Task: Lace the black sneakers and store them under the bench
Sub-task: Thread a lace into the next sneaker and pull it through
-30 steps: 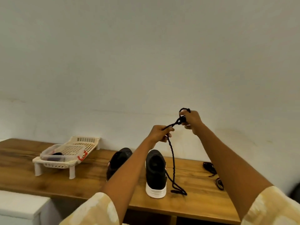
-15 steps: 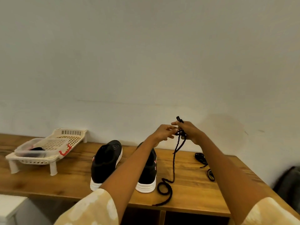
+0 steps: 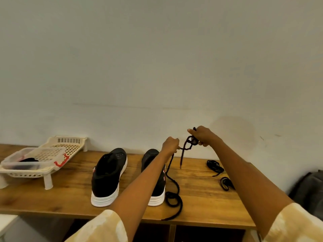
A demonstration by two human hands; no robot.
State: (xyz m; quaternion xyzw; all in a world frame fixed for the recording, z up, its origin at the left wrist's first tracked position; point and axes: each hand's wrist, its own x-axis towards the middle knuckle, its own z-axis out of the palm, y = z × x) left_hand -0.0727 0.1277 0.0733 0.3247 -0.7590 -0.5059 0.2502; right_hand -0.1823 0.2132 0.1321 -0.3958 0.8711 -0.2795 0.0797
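Left hand (image 3: 170, 144) and right hand (image 3: 202, 136) both pinching a tangled black lace (image 3: 189, 145) above the bench (image 3: 197, 180); knotted, seemingly. Two black sneakers (image 3: 108, 175) standing beneath, unlaced.

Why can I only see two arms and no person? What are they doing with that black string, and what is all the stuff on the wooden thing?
The camera sits on the person's head and looks forward and down, so you see only their arms. The left hand and the right hand both pinch a tangled black shoelace. Its long end hangs down and coils on the wooden bench. Two black sneakers with white soles stand there, with no laces visible in them. Another black lace lies to the right. On the left a cream plastic rack carries a clear box with something dark inside.
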